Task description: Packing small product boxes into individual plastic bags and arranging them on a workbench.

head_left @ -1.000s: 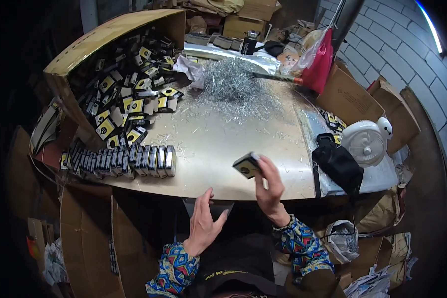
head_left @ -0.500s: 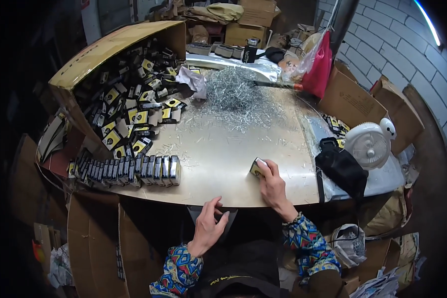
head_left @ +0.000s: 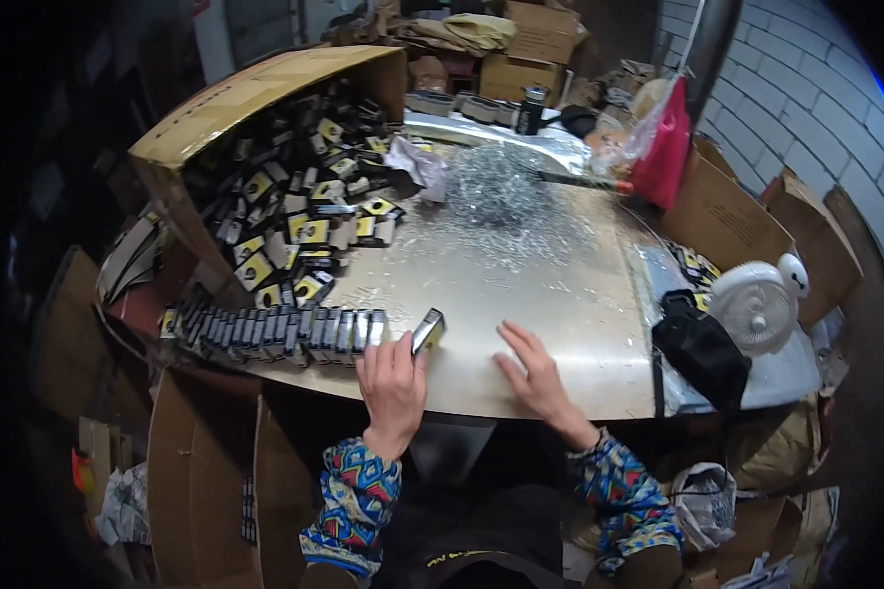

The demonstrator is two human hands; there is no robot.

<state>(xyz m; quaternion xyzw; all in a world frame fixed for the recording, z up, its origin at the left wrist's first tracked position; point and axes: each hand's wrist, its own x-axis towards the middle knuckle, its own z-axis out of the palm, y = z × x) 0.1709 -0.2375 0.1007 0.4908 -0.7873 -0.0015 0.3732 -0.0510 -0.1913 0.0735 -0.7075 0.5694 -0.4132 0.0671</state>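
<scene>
My left hand (head_left: 393, 386): pinching 1 small black-and-yellow box (head_left: 429, 331), tilted, just right of the box row (head_left: 293, 334). My right hand (head_left: 540, 386): empty, fingers spread, above the table (head_left: 599, 363). Risk, judged: a careless knock from the tilted box could topple the row's end.
</scene>
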